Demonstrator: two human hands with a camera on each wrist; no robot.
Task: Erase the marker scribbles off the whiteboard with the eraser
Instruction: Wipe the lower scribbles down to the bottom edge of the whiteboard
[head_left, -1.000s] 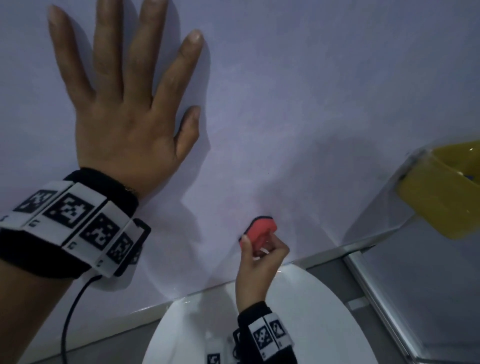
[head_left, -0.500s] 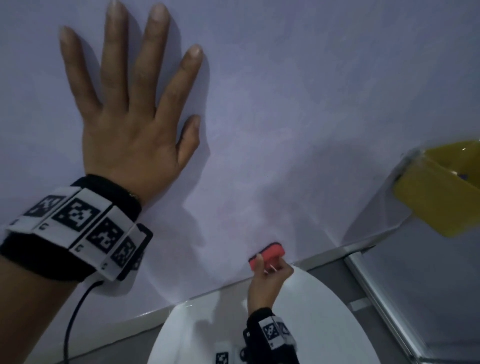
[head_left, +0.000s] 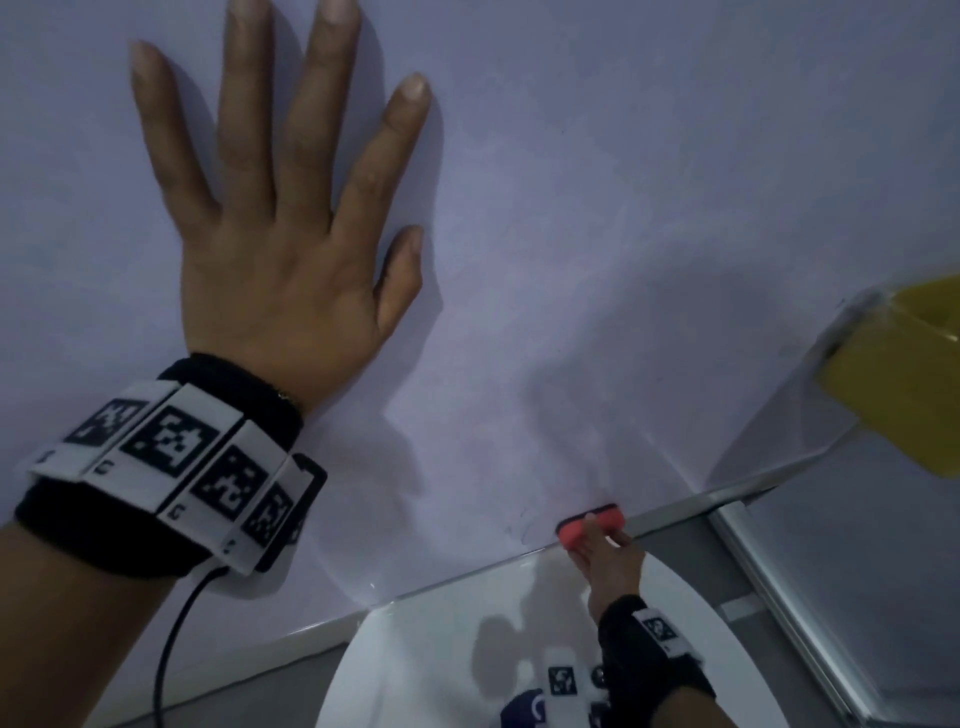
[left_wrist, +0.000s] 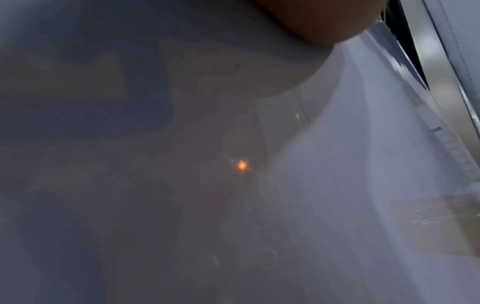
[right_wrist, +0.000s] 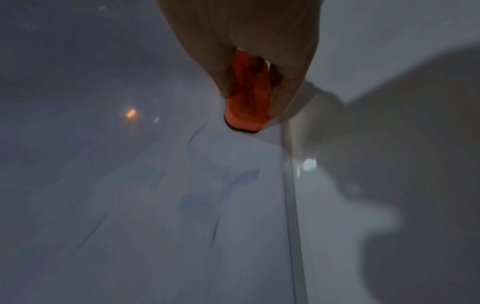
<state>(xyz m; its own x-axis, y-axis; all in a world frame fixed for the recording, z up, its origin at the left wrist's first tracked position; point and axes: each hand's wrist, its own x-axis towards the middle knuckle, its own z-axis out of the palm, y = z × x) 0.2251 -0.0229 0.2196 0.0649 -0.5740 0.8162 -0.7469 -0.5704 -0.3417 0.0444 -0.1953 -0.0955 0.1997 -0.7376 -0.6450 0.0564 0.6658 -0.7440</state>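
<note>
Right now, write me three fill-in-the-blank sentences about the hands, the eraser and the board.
1. The eraser is held in the ____ hand.
2. The left hand lies ____ on the whiteboard, fingers spread.
3. The eraser sits near the board's ____ edge.

Missing words: right; flat; bottom

Red eraser (head_left: 589, 525) w/ black base; white whiteboard (head_left: 597, 234).
</note>
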